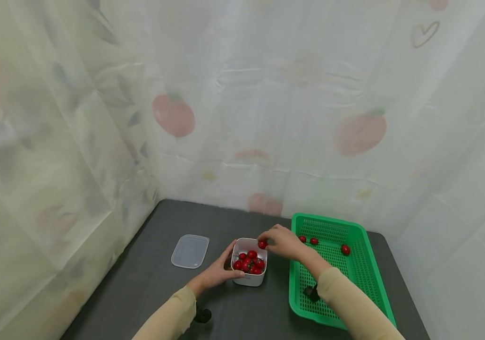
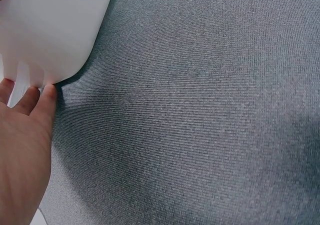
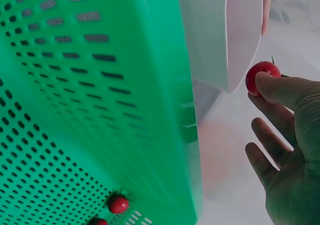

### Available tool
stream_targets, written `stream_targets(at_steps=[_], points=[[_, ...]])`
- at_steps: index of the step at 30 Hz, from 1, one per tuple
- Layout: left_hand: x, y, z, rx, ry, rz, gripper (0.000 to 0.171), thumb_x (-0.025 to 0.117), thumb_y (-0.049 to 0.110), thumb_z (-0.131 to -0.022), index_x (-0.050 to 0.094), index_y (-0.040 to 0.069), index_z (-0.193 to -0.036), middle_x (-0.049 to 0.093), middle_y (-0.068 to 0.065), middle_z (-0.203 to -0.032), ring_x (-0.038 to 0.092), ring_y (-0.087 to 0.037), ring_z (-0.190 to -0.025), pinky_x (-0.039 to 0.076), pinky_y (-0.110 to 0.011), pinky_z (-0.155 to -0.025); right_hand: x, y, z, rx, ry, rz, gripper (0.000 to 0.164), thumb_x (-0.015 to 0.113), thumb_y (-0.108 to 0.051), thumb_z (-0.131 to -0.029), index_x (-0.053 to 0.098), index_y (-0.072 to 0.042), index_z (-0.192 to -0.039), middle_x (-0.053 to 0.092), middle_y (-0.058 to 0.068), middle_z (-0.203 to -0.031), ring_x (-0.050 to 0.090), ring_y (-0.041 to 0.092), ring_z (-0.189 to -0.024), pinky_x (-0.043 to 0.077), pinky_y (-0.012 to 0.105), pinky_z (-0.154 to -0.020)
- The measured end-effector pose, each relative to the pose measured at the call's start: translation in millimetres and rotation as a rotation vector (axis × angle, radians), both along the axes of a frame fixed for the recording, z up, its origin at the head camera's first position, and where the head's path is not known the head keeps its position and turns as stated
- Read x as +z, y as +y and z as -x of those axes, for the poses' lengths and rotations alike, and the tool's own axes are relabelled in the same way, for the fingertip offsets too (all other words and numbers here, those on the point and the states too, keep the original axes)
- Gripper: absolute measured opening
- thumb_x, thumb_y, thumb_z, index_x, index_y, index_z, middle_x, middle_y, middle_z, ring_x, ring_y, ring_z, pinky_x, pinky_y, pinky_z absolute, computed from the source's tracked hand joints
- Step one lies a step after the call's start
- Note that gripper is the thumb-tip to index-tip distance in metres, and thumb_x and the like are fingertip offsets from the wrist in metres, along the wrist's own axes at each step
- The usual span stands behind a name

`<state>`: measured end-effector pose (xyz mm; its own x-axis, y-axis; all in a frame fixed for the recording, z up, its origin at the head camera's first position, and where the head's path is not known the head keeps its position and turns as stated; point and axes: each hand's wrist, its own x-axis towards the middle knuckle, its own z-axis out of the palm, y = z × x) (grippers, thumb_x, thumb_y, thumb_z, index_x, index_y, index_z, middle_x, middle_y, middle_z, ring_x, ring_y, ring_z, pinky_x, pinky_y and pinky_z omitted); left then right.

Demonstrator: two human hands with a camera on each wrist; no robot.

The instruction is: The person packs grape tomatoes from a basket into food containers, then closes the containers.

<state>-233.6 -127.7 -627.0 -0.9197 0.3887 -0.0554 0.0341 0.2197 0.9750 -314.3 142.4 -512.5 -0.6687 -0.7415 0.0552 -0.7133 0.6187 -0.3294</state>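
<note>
My left hand (image 1: pixel 216 274) grips the side of a white square container (image 1: pixel 248 280), thumb at the near rim and fingers along the left wall. In the left wrist view its fingertips (image 2: pixel 48 92) press against the container's side. Several cherry tomatoes (image 1: pixel 246 265) lie inside it. With thumb and index finger my right hand (image 1: pixel 282 243) pinches one cherry tomato (image 3: pixel 261 77), held at the container's far right rim. The other fingers of that hand are spread. A green stem shows on this tomato in the right wrist view.
A green perforated basket (image 1: pixel 363 274) stands to the right, with a few cherry tomatoes (image 1: pixel 345 250) in it, under my right forearm. A translucent lid (image 1: pixel 190 251) lies on the dark grey table (image 1: pixel 140 288) left of the container. Printed curtains (image 1: pixel 246 118) hang behind and beside the table.
</note>
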Motion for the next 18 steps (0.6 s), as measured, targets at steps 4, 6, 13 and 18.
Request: stream_targets(at_steps=[4,6,13,18], points=[[-2.1,-0.4,1.3,-0.006,0.002,-0.016,0.104,0.076,0.027,-0.094,0.001,0.027,-0.166,0.018,-0.013,-0.167,0.032,-0.038,-0.146,0.038,-0.053,-0.111,-5.2,-5.2,1.3,0.007,0.021,-0.04,0.029,0.076,-0.018,-0.094,0.075,-0.018,-0.123,0.073,-0.007,-0.111,0.056,0.02,-0.109,0.05,0.041,-0.09],[-2.6,-0.6,1.5,-0.008,-0.001,-0.025,0.103,0.076,0.028,-0.094,0.002,0.028,-0.166,0.018,-0.013,-0.167,0.033,-0.037,-0.146,0.039,-0.052,-0.111,-5.9,-7.0,0.7,0.011,0.033,-0.051,0.029,0.076,-0.018,-0.094,0.075,-0.018,-0.123,0.073,-0.007,-0.111,0.056,0.021,-0.11,0.05,0.043,-0.091],[2.0,0.7,-0.1,-0.018,-0.001,-0.028,0.101,0.073,0.022,-0.097,0.0,0.026,-0.166,0.017,-0.015,-0.167,0.033,-0.04,-0.145,0.04,-0.052,-0.11,-4.9,-7.7,-1.2,0.03,0.076,-0.077,0.03,0.077,-0.016,-0.093,0.075,-0.018,-0.123,0.074,-0.005,-0.112,0.057,0.023,-0.109,0.05,0.043,-0.09],[2.7,0.6,-0.2,-0.013,-0.003,-0.01,0.102,0.073,0.023,-0.096,-0.001,0.025,-0.166,0.017,-0.014,-0.168,0.032,-0.039,-0.146,0.038,-0.053,-0.111,-6.1,-7.3,-1.1,0.029,0.068,-0.078,0.03,0.076,-0.015,-0.094,0.076,-0.018,-0.123,0.074,-0.003,-0.115,0.057,0.023,-0.109,0.05,0.043,-0.09]])
